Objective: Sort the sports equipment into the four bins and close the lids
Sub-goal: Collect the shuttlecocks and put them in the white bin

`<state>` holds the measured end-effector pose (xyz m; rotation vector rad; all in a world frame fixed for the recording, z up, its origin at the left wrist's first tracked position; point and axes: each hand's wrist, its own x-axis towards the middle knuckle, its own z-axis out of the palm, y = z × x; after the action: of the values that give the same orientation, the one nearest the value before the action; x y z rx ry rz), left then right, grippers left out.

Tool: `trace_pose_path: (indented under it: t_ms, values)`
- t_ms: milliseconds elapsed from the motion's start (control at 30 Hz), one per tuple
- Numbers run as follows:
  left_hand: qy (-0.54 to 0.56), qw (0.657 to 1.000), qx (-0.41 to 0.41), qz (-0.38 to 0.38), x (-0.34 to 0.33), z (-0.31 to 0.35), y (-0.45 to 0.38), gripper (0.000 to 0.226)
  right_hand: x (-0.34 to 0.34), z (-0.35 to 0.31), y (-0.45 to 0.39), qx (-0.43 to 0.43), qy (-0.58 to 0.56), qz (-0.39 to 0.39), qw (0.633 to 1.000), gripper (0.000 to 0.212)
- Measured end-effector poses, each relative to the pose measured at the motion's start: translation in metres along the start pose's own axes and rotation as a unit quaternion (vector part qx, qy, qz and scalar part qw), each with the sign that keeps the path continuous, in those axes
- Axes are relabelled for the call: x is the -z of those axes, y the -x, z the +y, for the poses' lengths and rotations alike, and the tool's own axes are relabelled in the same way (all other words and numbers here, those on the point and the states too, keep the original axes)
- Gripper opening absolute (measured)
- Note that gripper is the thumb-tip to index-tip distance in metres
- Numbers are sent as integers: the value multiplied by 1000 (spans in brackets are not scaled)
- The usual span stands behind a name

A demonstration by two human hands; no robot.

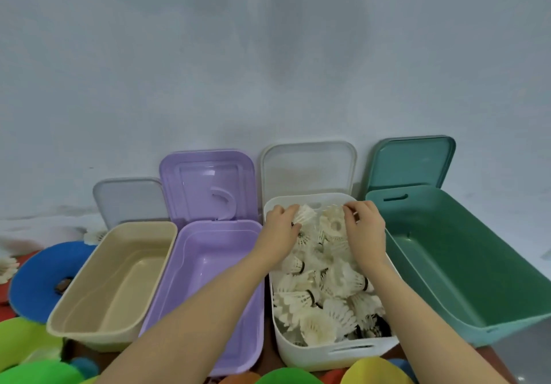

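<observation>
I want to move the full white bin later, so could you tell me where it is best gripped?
Judging by its shape, grip the white bin through its slot handles: one cut into the near wall, one into the far wall. Come from above at both ends, since neighbouring bins crowd its long sides.

Both arms outstretched — left hand [280, 228], right hand [365, 228] fingers curled.

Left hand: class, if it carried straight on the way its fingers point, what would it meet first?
Probably the white bin's far wall, just past the shuttlecock the left hand grips; depth is uncertain.
</observation>
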<state>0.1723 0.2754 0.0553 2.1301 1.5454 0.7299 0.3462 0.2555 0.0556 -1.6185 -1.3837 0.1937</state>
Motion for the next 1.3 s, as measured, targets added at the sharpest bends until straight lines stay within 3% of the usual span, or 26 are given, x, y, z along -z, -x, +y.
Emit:
trace_pose_path:
  t_ms: [100,267,500,733,967,1300]
  values:
    - [-52,999,7,-16,-2,-4,-20,44,-13,5,-16,-24,35,-54,998,25]
    - [-194,980,-28,-21,6,-15,-18,49,-21,16,-7,12,103,-125,987,35]
    - [-224,972,-65,8,42,-24,28,47,-14,-2,32,111,144,-131,975,29]
    - [-219,973,-42,57,95,-50,94,45,-26,-55,70,183,84,-139,969,24]
    - [-221,972,27,78,147,-105,163,65,-80,-122,115,213,-10,-194,958,22]
    - [-211,965,105,118,237,-227,264,46,-172,-232,208,221,-66,-279,932,29]
